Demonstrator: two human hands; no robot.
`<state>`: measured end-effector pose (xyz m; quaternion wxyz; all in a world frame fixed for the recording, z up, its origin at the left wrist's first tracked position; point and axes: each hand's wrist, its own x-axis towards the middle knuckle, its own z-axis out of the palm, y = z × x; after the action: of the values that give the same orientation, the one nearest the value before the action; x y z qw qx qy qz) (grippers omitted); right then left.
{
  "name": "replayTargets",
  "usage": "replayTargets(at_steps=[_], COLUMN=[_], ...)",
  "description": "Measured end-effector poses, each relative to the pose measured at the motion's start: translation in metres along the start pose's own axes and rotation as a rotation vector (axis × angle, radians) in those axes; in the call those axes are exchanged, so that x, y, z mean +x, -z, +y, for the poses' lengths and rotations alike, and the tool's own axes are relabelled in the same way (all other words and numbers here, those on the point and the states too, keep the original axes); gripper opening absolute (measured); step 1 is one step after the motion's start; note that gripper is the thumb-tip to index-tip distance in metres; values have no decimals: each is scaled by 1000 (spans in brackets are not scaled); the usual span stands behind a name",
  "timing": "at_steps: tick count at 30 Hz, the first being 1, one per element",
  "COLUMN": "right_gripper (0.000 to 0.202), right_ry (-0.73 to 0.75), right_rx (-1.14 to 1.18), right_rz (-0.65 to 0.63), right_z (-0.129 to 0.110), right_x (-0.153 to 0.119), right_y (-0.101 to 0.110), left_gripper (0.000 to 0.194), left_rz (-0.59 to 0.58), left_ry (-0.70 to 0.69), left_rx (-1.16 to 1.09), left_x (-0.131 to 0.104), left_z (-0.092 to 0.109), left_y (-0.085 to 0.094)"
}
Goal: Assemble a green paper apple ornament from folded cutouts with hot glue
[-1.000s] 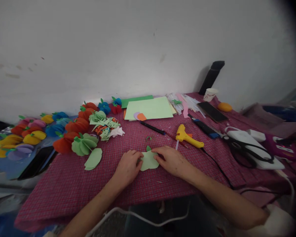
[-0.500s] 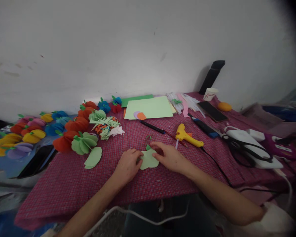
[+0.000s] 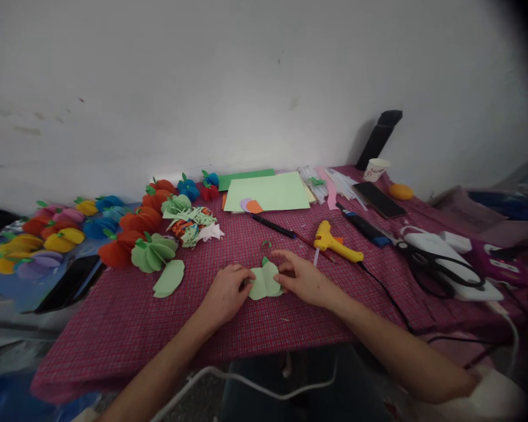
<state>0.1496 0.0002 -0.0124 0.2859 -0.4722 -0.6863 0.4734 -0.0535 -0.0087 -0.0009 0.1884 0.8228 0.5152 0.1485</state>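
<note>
Between my hands, a pale green folded paper shape (image 3: 264, 282) lies on the checked cloth, with a small dark green leaf piece (image 3: 265, 261) at its top. My left hand (image 3: 232, 287) has its thumb and forefinger together at the paper's left edge. On the right edge, the curled fingers of my right hand (image 3: 303, 278) pinch a raised flap. A pale green stack of cut paper (image 3: 169, 279) rests to the left. The yellow glue gun (image 3: 334, 242) lies beyond my right hand.
Colourful paper pumpkins (image 3: 141, 221) crowd the left side. Paper scraps (image 3: 193, 225), green sheets (image 3: 268, 192) and a black pen (image 3: 273, 226) lie farther back. On the right are a utility knife (image 3: 365, 227), phone (image 3: 379, 199), paper cup (image 3: 375, 169), scissors (image 3: 444, 266) and a cable (image 3: 389, 294).
The right part of the pale green paper has lifted into a flap, with a crease now showing down the middle. Both hands stay nearly in place. The view has shifted slightly.
</note>
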Motion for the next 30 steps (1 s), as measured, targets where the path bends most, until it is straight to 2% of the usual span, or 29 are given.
replayTargets(at_steps=[5, 9, 12, 15, 19, 23, 27, 30], right_gripper=[40, 27, 29, 32, 28, 19, 36, 26], right_ry=[37, 159, 260, 313, 370, 283, 164, 125], right_rx=[40, -208, -387, -469, -509, -570, -661, -695], right_rz=[-40, -112, -158, -186, -190, -60, 145, 203], right_z=[-8, -17, -22, -23, -20, -18, -23, -24], right_x=[-6, -19, -25, -27, -26, -28, -28, -24], right_y=[-2, -2, -4, -7, -10, -17, -29, -34], left_gripper=[27, 30, 35, 42, 37, 35, 39, 40], left_rz=[5, 4, 4, 10, 5, 13, 13, 2], left_ry=[-11, 7, 49, 104, 117, 133, 137, 105], left_rx=[-32, -91, -133, -143, -105, -185, -262, -289], left_x=[-3, -3, -2, -1, -1, -2, 0, 2], left_z=[-1, -1, 1, 4, 3, 1, 7, 12], left_y=[0, 1, 3, 4, 0, -2, 0, 3])
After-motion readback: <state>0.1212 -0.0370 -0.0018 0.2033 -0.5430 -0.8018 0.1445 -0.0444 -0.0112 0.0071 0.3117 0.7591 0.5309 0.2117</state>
